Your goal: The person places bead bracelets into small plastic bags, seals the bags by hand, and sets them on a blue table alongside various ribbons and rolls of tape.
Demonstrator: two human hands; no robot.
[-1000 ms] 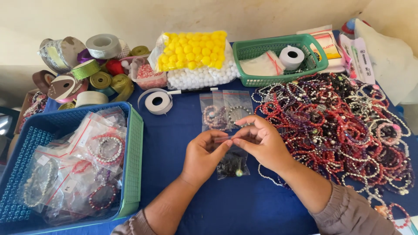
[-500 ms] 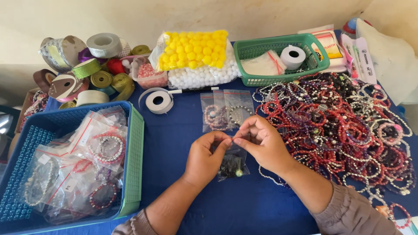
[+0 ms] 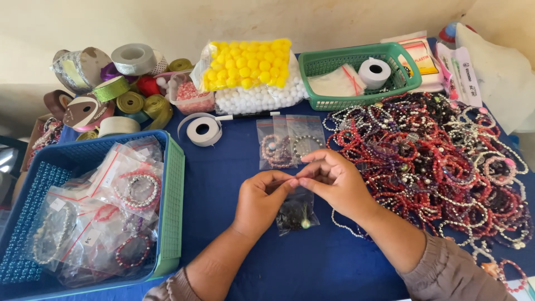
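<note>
Blue surface (image 3: 234, 167): left hand (image 3: 259, 202) and right hand (image 3: 334, 184) fingers pinching small clear bag (image 3: 297, 212) mouth, bracelet inside, unsealed; bracelet heap (image 3: 440, 161) right of fingers, unbagged.

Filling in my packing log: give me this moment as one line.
left hand pinching top of small clear bag | right hand pinching same edge | bag holds dark beads, over blue cloth | bracelet pile to the right

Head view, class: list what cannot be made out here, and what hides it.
1. Whether the small clear bag is sealed: the left hand and right hand cover its top edge.
2. What the fingers pinch: too small.
3. The near end of the blue basket: cut off by the bottom edge.
4. The bracelet pile at far right: cut off by the frame edge.
</note>
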